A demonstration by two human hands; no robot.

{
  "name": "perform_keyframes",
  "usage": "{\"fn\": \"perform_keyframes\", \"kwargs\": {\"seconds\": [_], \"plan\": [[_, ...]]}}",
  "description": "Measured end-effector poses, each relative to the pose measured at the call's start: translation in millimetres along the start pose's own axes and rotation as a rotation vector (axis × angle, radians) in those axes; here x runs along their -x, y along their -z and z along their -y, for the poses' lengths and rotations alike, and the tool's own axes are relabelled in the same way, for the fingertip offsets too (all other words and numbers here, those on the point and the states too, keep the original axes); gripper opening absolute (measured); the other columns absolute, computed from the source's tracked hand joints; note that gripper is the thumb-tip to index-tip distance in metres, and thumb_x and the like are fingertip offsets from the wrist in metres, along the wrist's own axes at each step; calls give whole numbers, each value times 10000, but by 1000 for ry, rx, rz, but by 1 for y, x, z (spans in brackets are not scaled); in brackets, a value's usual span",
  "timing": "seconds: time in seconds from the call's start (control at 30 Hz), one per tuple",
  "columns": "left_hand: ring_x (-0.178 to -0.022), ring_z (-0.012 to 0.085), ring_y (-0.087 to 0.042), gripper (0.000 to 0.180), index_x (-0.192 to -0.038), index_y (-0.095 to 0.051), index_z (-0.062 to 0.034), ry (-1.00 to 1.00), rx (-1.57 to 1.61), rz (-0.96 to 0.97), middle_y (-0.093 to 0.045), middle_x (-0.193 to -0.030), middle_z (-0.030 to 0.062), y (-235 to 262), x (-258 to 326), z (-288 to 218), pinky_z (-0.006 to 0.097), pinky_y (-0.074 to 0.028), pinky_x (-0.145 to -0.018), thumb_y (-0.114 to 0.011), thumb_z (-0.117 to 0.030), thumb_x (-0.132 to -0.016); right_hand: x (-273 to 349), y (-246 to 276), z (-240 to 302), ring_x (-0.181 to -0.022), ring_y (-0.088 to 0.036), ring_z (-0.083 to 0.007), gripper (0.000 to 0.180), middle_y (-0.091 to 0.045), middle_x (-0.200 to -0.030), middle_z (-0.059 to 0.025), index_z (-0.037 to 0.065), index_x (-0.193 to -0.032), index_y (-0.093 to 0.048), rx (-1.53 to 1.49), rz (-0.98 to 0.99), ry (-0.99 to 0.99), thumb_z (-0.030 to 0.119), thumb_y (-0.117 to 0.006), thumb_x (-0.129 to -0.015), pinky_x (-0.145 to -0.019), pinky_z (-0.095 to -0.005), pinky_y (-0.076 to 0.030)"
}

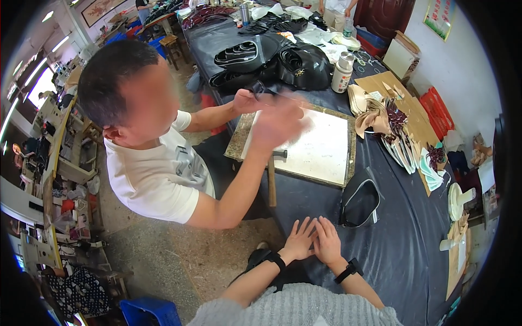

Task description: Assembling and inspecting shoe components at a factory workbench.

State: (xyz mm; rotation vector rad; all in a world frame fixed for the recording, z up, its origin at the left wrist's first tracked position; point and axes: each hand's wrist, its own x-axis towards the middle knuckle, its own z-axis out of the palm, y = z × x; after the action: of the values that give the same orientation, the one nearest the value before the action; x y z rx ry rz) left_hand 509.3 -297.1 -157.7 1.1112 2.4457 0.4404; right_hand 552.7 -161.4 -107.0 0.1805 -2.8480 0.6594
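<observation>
My left hand [300, 240] and my right hand [327, 242] rest close together at the near edge of the dark-covered table, fingers stretched out and thumbs about touching. Neither holds anything. Just beyond my right hand stands a black pouch-like piece with a pale zipper edge [360, 203]. To the left, a person in a white T-shirt [157, 168] works over a white board [321, 146] lying on a stone slab [351, 146]. One hand of that person is blurred; the other holds a small dark piece. A hammer [272, 182] lies at the slab's near edge, its wooden handle toward me.
Black bags with zippers [304, 65] are heaped at the far side. A white bottle [342, 72] stands near them. Cut pieces [399, 146] lie on cardboard at the right, with a cream spool [459, 201] nearer me. A blue bin [149, 311] sits on the floor, lower left.
</observation>
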Motion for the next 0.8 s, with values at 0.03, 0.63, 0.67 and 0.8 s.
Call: {"fn": "perform_keyframes", "kwargs": {"seconds": [0.03, 0.63, 0.67, 0.8], "plan": [[-1467, 356, -88, 846, -1479, -322, -115, 3, -1, 0, -173, -1577, 157, -3, -1, 2, 567, -61, -1152, -647, -497, -797, 5, -8, -5, -1240, -481, -359, 471, -517, -1326, -173, 6, -1262, -533, 2, 42, 11, 70, -605, -801, -1042, -432, -401], [-1469, 361, -80, 873, -1513, -258, -146, -33, 32, -61, -145, -1586, 156, -7, 1, 3, 572, -20, -1147, -620, -529, -817, 45, -20, -49, -1304, -440, -319, 571, -498, -1385, -148, 25, -1350, -468, 28, 165, -11, 166, -600, -812, -1110, -463, -304], [-1469, 361, -80, 873, -1513, -258, -146, -34, 33, -59, -145, -1586, 156, -7, 1, 3, 572, -20, -1147, -620, -529, -817, 46, -21, -49, -1303, -445, -307, 565, -502, -1386, -136, 38, -1351, -472, 36, 163, -13, 180, -600, -820, -1111, -455, -303], [-1468, 362, -79, 871, -1512, -260, -146, -35, 33, -73, -148, -1586, 156, -8, 2, 3, 574, -18, -1146, -617, -531, -817, 45, -20, -49, -1304, -445, -303, 564, -503, -1385, -135, 39, -1350, -474, 40, 163, -11, 181, -601, -818, -1111, -454, -302]]}}
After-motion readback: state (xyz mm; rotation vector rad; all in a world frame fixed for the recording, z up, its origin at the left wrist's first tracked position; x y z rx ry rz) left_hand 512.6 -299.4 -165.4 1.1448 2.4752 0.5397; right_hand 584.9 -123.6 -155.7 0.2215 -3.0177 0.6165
